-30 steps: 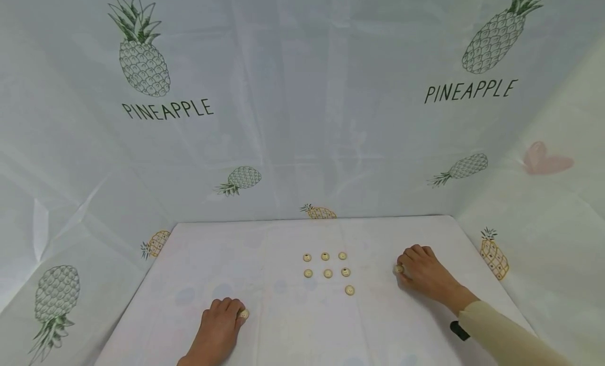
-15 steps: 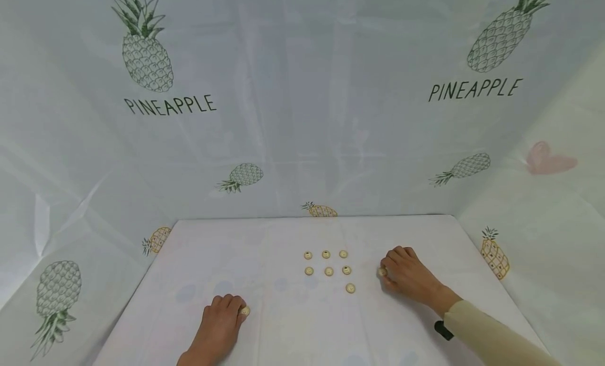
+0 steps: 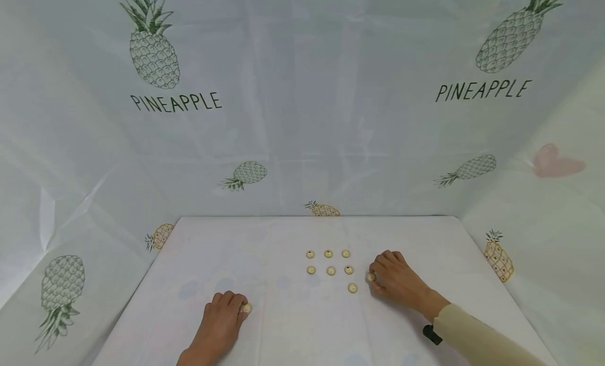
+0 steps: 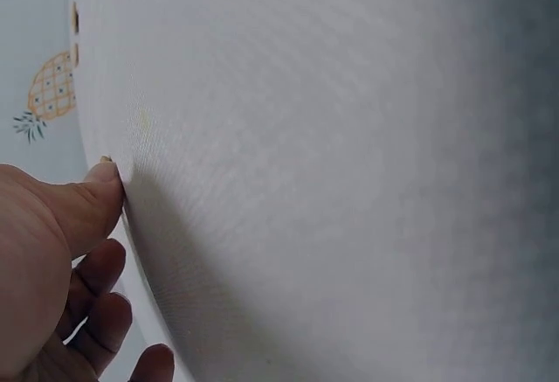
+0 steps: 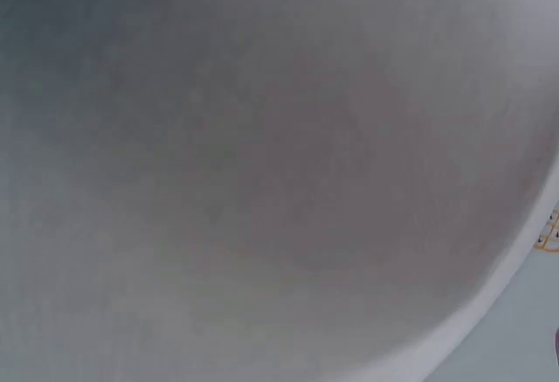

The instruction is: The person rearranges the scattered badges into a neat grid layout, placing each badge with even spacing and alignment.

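Observation:
In the head view, several small round cream pieces, button-like with dark marks in the middle, lie on the white-covered table (image 3: 293, 329). Three form a back row, with the middle one (image 3: 328, 254) among them. Three more make a second row, and a single piece (image 3: 352, 288) lies in front of its right end. My left hand (image 3: 220, 321), at the front left, pinches a similar piece (image 3: 247, 307); the left wrist view shows the thumb (image 4: 103, 181) with a sliver of it at the tip. Just right of the rows, my right hand (image 3: 394, 279) pinches another piece (image 3: 371, 277).
A pale cloth wall (image 3: 312, 119) printed with pineapples rises behind the table and along both sides. Under the right sleeve (image 3: 472, 332) a dark strap-like item (image 3: 432, 335) shows at the wrist. The right wrist view shows mostly blurred tablecloth (image 5: 288, 181).
My right hand has moved left with its piece, coming close to the rows. The left hand stays in about the same place, still pinching its piece. The head view has shifted slightly.

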The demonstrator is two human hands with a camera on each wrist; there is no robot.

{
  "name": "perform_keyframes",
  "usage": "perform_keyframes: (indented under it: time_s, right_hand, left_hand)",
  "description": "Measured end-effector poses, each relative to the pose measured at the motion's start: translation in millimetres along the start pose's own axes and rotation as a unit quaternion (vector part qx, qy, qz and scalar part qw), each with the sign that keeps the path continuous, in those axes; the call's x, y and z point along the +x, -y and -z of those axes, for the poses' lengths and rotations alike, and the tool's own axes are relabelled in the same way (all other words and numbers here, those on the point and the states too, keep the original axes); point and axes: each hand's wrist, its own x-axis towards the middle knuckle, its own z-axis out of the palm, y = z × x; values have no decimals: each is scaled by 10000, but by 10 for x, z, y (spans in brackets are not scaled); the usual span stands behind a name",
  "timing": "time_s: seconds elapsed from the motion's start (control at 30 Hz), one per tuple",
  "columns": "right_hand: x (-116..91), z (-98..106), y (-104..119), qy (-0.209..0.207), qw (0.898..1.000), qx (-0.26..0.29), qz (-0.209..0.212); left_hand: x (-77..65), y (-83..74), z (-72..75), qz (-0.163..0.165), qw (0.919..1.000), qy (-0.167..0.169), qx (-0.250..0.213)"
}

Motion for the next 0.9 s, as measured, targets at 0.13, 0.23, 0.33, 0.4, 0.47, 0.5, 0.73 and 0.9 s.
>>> perform_keyframes:
  time_s: [0.13, 0.23, 0.33, 0.4, 0.47, 0.5, 0.73, 0.9]
  right_hand:
    - [18, -20, 36, -13, 9999, 103, 23]
    - [33, -24, 67, -67, 9997, 221, 52]
    - [57, -22, 104, -116, 9995, 297, 63]
    - [78, -19, 134, -120, 9994, 327, 69]
    - [95, -11, 170, -78, 9993, 364, 37]
    - [104, -8, 189, -44, 9993, 380, 16]
    - [164, 11, 302, 213, 9986, 476, -122]
    - [203, 7, 353, 137, 9987, 492, -76]
  left_hand:
    - [-8, 14, -9, -126, 9999, -69, -7]
    - [-11, 25, -19, -173, 9998, -80, 22]
    - [-12, 27, -23, -203, 9997, -100, 61]
    - [-13, 22, -12, -229, 9996, -113, 78]
    - [-12, 14, 1, -247, 9996, -98, 118]
    - [-13, 9, 8, -254, 9995, -82, 140]
    - [-16, -6, 23, -348, 9989, -48, 307]
    - [-16, 0, 21, -376, 9988, -80, 312]
